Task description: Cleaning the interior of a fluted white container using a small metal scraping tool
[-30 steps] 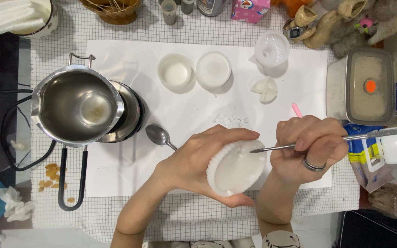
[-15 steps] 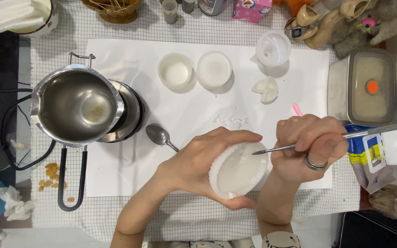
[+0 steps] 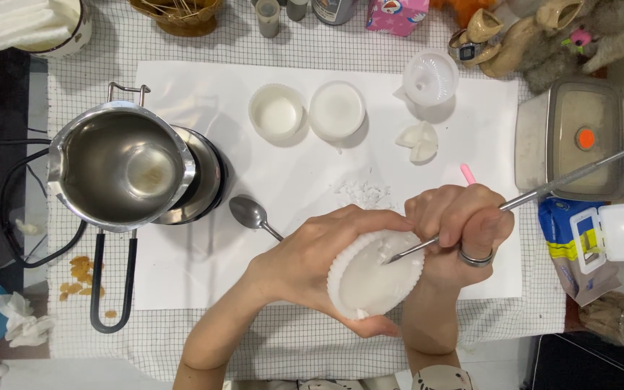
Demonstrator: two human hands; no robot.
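The left hand [image 3: 312, 263] is wrapped around a white fluted mould [image 3: 373, 278] filled with pale wax, fingers curled over its top edge and thumb under its lower rim, tipping the open face up toward the camera. The mould sits low in the view, just right of centre, held clear above the white paper sheet [image 3: 204, 282]. The right hand [image 3: 460, 224], ring on one finger, is closed in a pencil-style pinch on a thin metal pick [image 3: 543, 191]; the pick's shaft runs out toward 2 o'clock and its point touches the wax surface near the mould's upper edge. The two hands are pressed close, right knuckles against the mould's rim.

At 10 o'clock from the mould a metal spoon [image 3: 248, 211] lies bowl-up on the paper, its handle slipping under the left hand. Further out at 9 to 10 o'clock stands a steel pouring pot [image 3: 120, 166] with a long black handle, resting on a small round burner. At 12 o'clock, two more white moulds [image 3: 277, 112] sit side by side, with loose wax crumbs [image 3: 362, 193] scattered between them and the hands. At 1 o'clock a clear fluted cup [image 3: 430, 77] stands with broken wax pieces [image 3: 419, 141] just below it. A lidded metal tin [image 3: 572, 137] sits at 2 o'clock, under the pick's far end.
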